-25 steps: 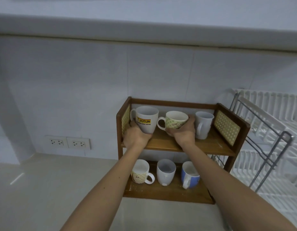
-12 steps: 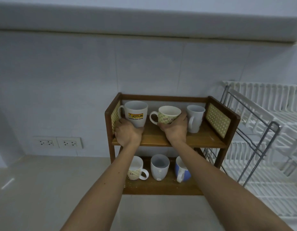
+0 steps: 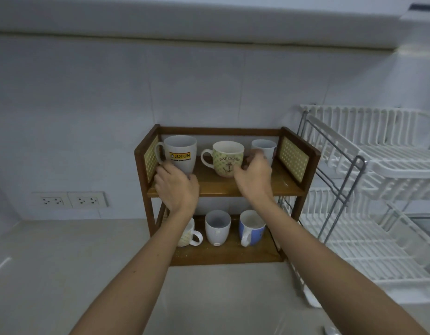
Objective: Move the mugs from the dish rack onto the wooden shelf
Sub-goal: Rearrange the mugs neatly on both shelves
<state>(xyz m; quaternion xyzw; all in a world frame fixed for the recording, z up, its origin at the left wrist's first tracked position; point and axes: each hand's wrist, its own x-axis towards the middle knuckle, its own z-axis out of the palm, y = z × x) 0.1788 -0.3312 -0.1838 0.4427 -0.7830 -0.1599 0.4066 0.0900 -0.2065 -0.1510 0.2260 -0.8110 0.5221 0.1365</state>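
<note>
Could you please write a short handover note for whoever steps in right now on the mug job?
Left hand: fingers at the base of the Jotun mug on the top shelf; whether they grip it is unclear.
Right hand: open, just right of the anchor mug, not gripping it.
Wooden shelf: top level holds the Jotun mug, the anchor mug and a white mug; bottom level holds a patterned mug, a white mug and a blue mug.
Dish rack: no mugs visible in the part in view.
Done: six mugs shelved. Left: check the rest of the rack.
</note>
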